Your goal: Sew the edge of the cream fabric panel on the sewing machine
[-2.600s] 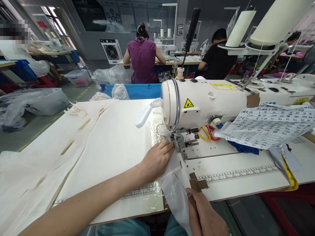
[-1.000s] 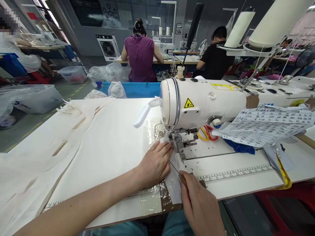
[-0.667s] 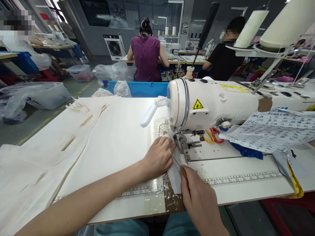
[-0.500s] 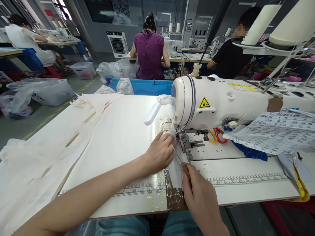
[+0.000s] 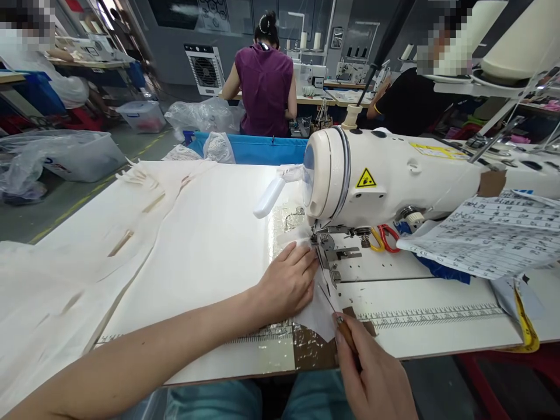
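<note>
My left hand (image 5: 289, 283) lies with its fingers nearly flat on a small piece of white fabric (image 5: 321, 322), just in front of the needle area of a white sewing machine (image 5: 389, 175). Gripped in my right hand (image 5: 378, 370) is an awl (image 5: 346, 333) with a wooden handle and a thin metal shaft. The shaft points up and left, its tip over the fabric by my left fingers. Metal presser and guide parts (image 5: 330, 245) stand beside my left fingertips. The fabric's far end passes toward the needle, partly hidden by my hand.
Large white fabric pieces (image 5: 56, 303) cover the table's left side. Scissors (image 5: 387, 238) with red and yellow handles lie under the machine arm. A written paper sheet (image 5: 490, 236) hangs at right, near a yellow tape measure (image 5: 527, 321). Thread cones (image 5: 520, 44) stand above. People sit beyond.
My right hand with the awl has moved right and toward me, drawing the tip back from my left fingers. My left hand lies flatter on the fabric. The view has shifted slightly.
</note>
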Demonstrator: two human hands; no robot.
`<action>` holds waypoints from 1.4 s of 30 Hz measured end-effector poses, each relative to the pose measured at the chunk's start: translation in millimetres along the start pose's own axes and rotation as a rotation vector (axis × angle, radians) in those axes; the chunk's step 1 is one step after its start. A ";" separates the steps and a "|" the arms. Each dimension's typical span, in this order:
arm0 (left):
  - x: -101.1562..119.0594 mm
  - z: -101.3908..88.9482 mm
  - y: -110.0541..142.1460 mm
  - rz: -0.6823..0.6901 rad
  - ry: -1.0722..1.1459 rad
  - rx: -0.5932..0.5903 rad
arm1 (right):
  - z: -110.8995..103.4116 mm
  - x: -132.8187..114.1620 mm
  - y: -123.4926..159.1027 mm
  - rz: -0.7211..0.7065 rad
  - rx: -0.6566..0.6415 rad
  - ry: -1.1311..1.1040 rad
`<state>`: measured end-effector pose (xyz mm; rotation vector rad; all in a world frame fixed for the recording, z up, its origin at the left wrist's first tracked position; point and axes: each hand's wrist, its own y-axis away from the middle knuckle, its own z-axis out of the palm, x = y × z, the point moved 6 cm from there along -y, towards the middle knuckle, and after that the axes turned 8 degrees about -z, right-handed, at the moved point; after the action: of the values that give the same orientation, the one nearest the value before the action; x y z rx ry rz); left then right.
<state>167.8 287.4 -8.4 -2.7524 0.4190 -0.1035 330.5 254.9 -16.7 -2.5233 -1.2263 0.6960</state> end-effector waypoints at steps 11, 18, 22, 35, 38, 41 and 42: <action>4.6 -1.7 2.8 0.006 -0.015 -0.005 | -16.7 36.9 13.0 0.381 0.082 -0.199; 6.5 -1.9 4.9 0.021 -0.043 -0.031 | -14.8 38.1 15.2 0.475 0.077 -0.207; 7.7 -2.8 5.9 0.012 -0.021 -0.023 | -14.1 39.4 16.5 0.508 0.083 -0.229; 9.4 -2.7 7.0 0.025 -0.015 -0.110 | -12.3 42.0 19.1 0.532 0.111 -0.248; 9.6 -3.2 7.6 0.020 -0.006 -0.099 | -11.9 46.2 20.8 0.531 0.082 -0.244; 9.9 -3.3 7.7 0.021 0.000 -0.097 | -9.8 50.9 20.9 0.506 0.008 -0.261; 10.0 -3.2 7.7 0.023 0.003 -0.097 | -9.7 51.5 20.4 0.491 -0.005 -0.268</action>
<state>174.9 276.5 -8.0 -2.8416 0.4674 -0.0835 376.6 282.8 -32.8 -2.8297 -0.6633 1.1691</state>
